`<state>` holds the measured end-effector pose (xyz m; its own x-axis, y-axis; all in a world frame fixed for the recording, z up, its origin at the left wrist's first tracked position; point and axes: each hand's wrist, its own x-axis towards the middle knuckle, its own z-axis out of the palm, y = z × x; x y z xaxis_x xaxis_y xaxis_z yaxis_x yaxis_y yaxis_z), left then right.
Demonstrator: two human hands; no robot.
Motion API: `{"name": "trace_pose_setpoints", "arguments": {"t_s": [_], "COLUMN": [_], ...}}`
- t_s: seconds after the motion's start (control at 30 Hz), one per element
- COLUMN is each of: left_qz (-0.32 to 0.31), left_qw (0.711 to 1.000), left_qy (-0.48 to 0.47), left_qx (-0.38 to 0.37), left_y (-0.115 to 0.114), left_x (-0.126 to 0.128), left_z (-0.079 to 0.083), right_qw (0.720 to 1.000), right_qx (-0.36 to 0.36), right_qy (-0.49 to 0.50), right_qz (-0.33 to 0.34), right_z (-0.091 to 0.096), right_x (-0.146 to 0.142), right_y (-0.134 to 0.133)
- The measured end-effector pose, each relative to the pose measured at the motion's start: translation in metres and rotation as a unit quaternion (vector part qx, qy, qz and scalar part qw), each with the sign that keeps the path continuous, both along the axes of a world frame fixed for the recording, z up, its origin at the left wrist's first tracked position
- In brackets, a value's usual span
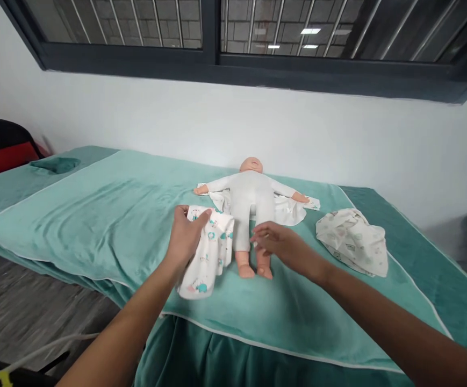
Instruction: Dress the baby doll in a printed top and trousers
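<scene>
My left hand [187, 228] grips white printed baby pants [205, 258] by the upper edge, the cloth hanging beside the doll's legs. Teal animal figures dot the fabric. A baby doll [251, 193] with a white cloth body lies on its back, arms spread, bare feet toward me. Over its lower legs hovers my right hand [273, 239], fingers loosely bent and apart, with nothing visible in them; whether it touches the doll is unclear. Beneath the doll a white baby top [292, 210] is spread out, partly hidden by the body.
Right of the doll lies a crumpled pale printed cloth [354, 242]. A light green blanket [96, 215] covers the bed, over a darker green sheet [430, 269]. Behind rises a white wall [156, 118] under a dark-framed window [211, 59]. A black and red object [3, 153] stands far left.
</scene>
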<state>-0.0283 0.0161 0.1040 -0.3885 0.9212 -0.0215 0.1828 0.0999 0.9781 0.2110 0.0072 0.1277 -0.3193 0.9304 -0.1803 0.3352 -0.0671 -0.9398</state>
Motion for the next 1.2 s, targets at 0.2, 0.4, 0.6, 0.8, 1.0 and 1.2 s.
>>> {"name": "trace_pose_setpoints", "arguments": {"t_s": [0.2,0.4,0.6,0.8,1.0,1.2], "left_qz": [-0.088,-0.164,-0.158,-0.160,-0.193,-0.175], "left_qw": [0.974,0.983,0.944,0.917,0.916,0.938], "left_qy": [0.162,-0.069,-0.273,-0.343,-0.334,-0.274], "left_qx": [0.129,-0.041,-0.097,-0.128,-0.112,-0.118], "left_y": [0.033,0.033,0.066,0.093,0.123,0.150], "left_x": [0.022,0.072,0.084,0.088,0.057,-0.036], "left_z": [-0.020,-0.022,-0.036,-0.031,-0.012,0.014], "right_qw": [0.970,0.940,0.954,0.979,0.996,0.990], "right_qx": [0.185,0.240,0.168,0.115,0.022,0.090], "right_qy": [-0.062,-0.103,-0.168,-0.147,-0.084,-0.108], "right_qz": [-0.144,-0.221,-0.181,-0.085,0.006,0.017], "right_z": [-0.008,-0.034,-0.046,-0.046,-0.016,0.009], "right_x": [0.023,0.040,0.061,0.068,0.026,-0.065], "right_y": [0.083,0.180,0.275,0.327,0.340,0.365]}}
